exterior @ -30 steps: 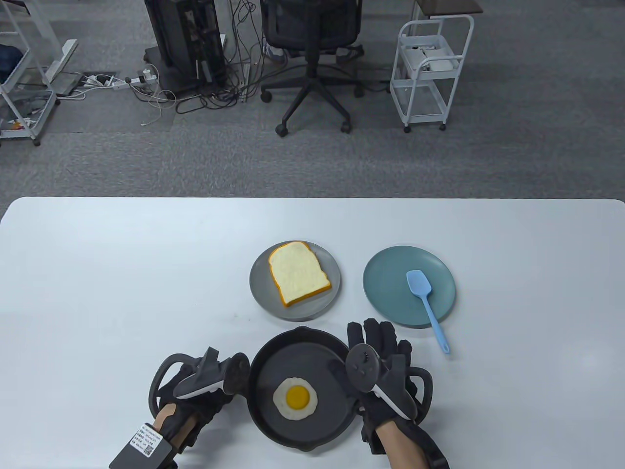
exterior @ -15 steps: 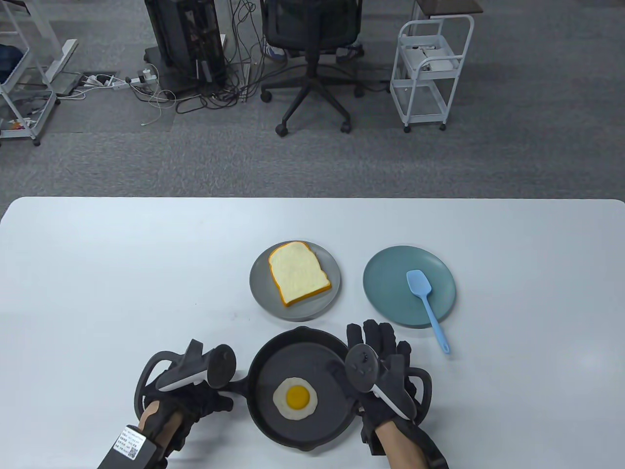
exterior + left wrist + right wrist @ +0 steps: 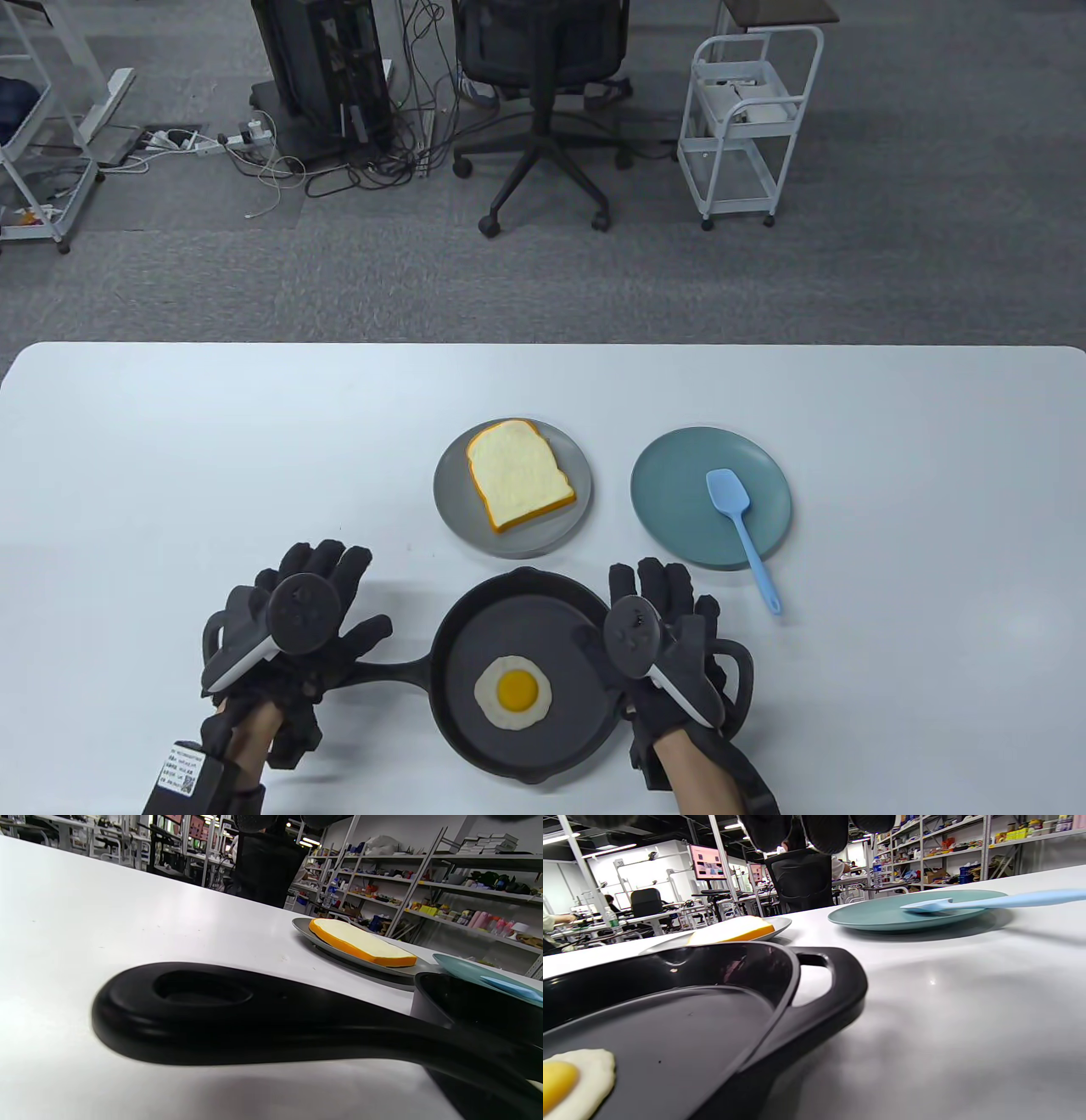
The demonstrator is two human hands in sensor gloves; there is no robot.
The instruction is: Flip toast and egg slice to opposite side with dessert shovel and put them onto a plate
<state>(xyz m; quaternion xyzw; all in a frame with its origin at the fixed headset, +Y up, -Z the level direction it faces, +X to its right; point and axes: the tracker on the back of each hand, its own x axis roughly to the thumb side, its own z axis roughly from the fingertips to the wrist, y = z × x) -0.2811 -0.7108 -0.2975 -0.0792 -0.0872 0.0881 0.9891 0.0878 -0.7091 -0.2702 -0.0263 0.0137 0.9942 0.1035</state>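
A black pan point(image 3: 543, 611) sits at the table's near edge with a fried egg slice point(image 3: 512, 692) in it. The toast point(image 3: 519, 475) lies on a grey plate point(image 3: 450, 501) behind it. On the blue plate point(image 3: 670, 492) to the right rests the light blue dessert shovel point(image 3: 742, 526). My left hand point(image 3: 327, 569) hovers with fingers spread over the end of the pan's long handle point(image 3: 390, 671). In the left wrist view the handle point(image 3: 254, 1014) lies bare. My right hand point(image 3: 657, 586) stays beside the pan's small loop handle point(image 3: 840, 984), its fingers point(image 3: 825, 832) straight and holding nothing.
Bare white tabletop point(image 3: 212, 458) stretches to the left and far side. The shovel's handle end overhangs the blue plate toward the front right. Beyond the table stand an office chair point(image 3: 543, 102) and a white cart point(image 3: 747, 127) on the floor.
My left hand has moved left along the pan handle, away from the pan's rim, and its fingers have spread out straight. The right hand, pan and food have stayed put.
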